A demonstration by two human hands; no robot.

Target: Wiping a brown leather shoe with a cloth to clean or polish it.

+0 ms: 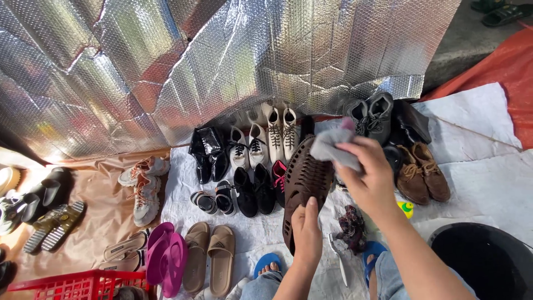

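Brown perforated shoe (304,183): we are gripping its heel end in our left hand (307,230); our right hand (369,175) is clutching a grey cloth (330,147) against it.

The brown perforated shoe (304,183) in my left hand (306,230) looks like matt moulded plastic, and my right hand (371,178) presses a soft grey cloth (332,149) on it. At twelve o'clock hangs shiny, crinkled silver bubble foil (211,61); at ten o'clock stand glossy black boots (208,153).

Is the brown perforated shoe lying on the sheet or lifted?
Lifted: left hand grips the brown shoe above the sheet while right hand presses a grey cloth on it.
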